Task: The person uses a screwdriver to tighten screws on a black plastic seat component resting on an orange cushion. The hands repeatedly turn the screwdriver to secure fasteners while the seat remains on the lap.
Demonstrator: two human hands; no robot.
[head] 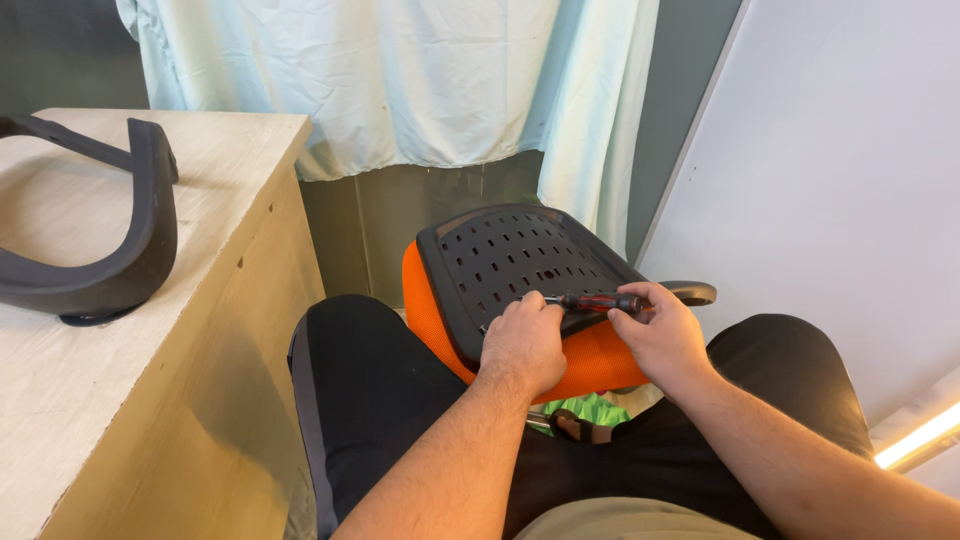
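Note:
An office chair seat with an orange cushion and a black slotted plastic underside rests tilted on my lap. My right hand grips the dark red and black handle of a screwdriver lying sideways across the seat's near edge. Fingers of my left hand pinch the screwdriver's shaft close to its tip, against the black plastic. A black armrest end sticks out behind my right hand.
A light wooden table stands at my left with a curved black chair part on it. A pale green curtain hangs ahead, and a white wall panel is on the right. Something green lies below the seat.

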